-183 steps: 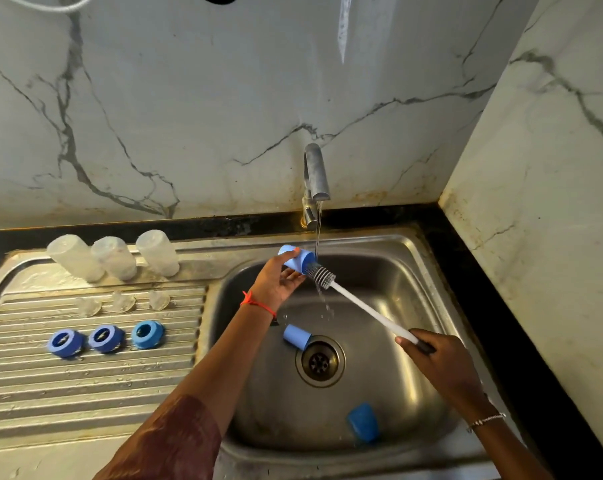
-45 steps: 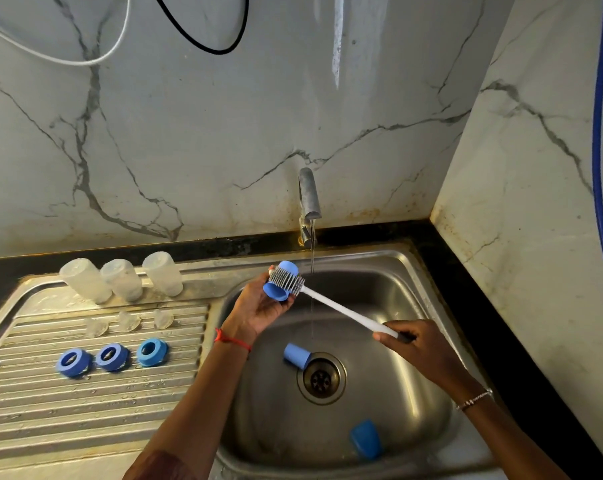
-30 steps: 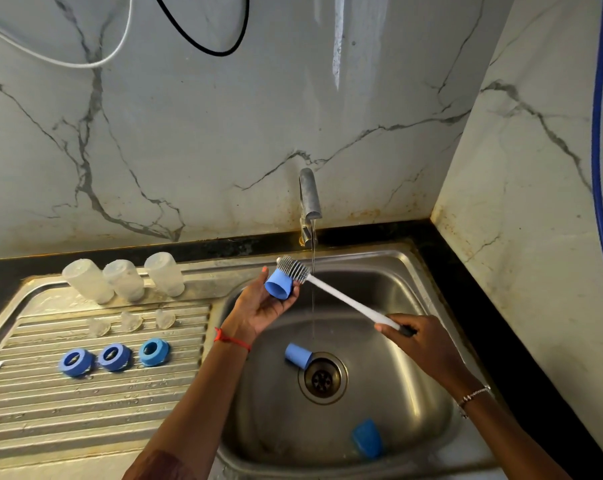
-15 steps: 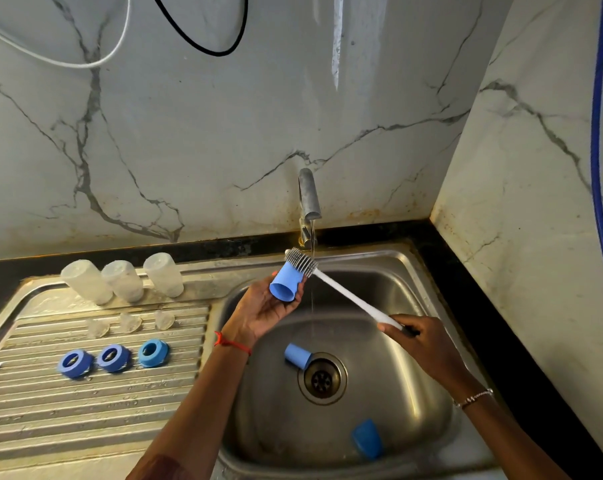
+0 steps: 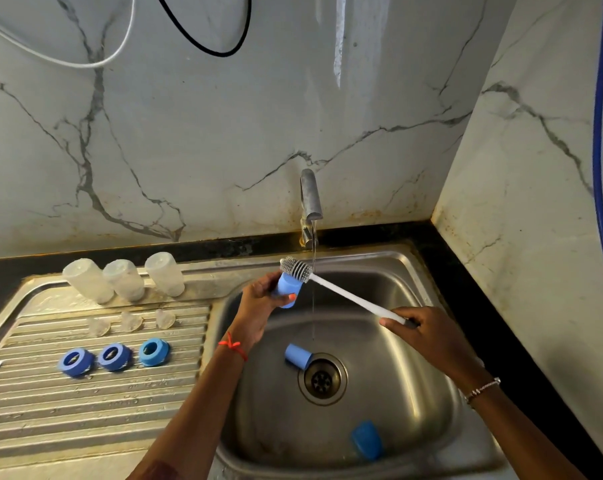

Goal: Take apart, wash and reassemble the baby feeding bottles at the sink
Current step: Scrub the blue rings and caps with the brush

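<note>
My left hand grips a blue bottle cap over the steel sink. My right hand holds the white handle of a bottle brush; its grey bristle head lies against the cap's upper end. Two more blue caps lie in the basin, one beside the drain and one at the front. On the drainboard stand three clear bottles upside down, with three clear teats and three blue collar rings in rows in front of them.
The tap runs a thin stream into the basin, just right of the brush head. The drain sits mid-basin. Marble walls close in behind and to the right. Cables hang on the back wall, and a blue hose runs down the right wall.
The brush head has come out of the cap's mouth and slid up along its outside. My left hand has turned the cap so its open end faces down.
</note>
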